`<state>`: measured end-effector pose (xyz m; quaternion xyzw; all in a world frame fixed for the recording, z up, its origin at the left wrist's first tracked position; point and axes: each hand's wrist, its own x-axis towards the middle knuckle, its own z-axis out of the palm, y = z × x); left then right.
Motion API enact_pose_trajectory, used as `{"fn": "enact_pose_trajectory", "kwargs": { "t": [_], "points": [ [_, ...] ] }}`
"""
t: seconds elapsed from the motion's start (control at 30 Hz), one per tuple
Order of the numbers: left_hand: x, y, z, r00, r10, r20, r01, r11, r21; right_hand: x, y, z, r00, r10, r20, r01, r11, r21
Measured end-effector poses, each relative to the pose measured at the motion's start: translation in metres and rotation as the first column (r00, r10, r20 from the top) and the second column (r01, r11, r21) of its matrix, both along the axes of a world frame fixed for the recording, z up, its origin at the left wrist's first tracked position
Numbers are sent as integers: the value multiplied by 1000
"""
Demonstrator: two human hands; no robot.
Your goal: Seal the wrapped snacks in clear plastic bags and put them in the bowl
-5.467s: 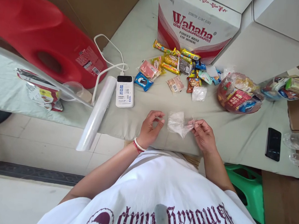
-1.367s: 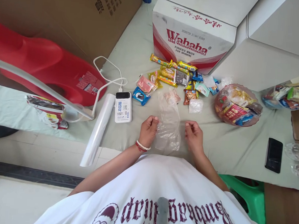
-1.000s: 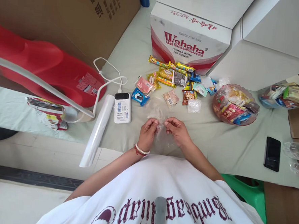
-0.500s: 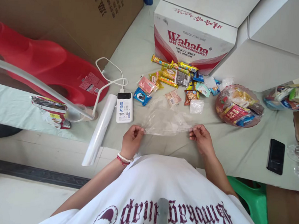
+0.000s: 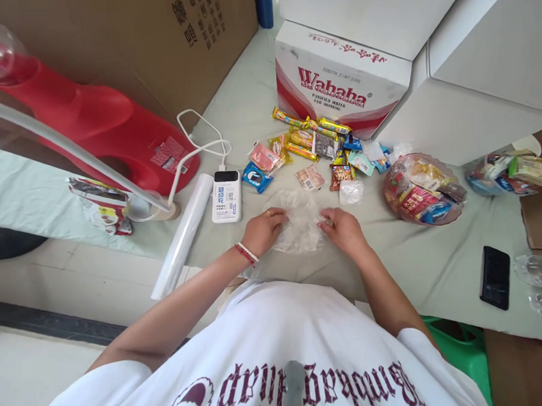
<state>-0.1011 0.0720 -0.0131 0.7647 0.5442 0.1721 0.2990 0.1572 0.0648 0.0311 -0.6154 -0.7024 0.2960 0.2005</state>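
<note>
At the desk [image 5: 427, 268], pinching opposite sides of a crumpled clear bag [image 5: 299, 228] with left grip [image 5: 264, 232] and right grip [image 5: 345, 232].

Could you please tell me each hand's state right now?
Left hand: curled at clear plastic, grip unclear.
Right hand: curled at its right edge, grip unclear.

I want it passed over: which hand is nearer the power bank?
Left. The left hand is just right of the power bank; the right hand is farther right, across the clear plastic bag.
</note>
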Motion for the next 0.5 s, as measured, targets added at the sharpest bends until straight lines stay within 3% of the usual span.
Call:
{"fn": "enact_pose_trajectory", "kwargs": {
  "t": [0.07, 0.2, 0.33, 0.43, 0.5],
  "points": [
    [1, 3, -2, 995, -51, -86, 47, 998, -48, 8, -6, -3, 993, 74, -88, -76, 997, -16],
    [-1, -3, 7, 972, -140, -189, 120, 986, -114, 56, -47, -1, 968, 78, -238, -77, 997, 16],
    [4, -10, 21, 920, -249, -302, 195, 960, -199, 108, -77, 6, 993, 24, -119, -39, 991, -124],
    [10, -12, 28, 877, -329, -350, 254, 936, -243, 104, -77, 23, 988, -154, -9, 155, 986, 54],
    [13, -12, 31, 859, -356, -367, 272, 926, -261, 72, -72, 37, 996, -65, -55, 72, 989, 132]
  ]
}}
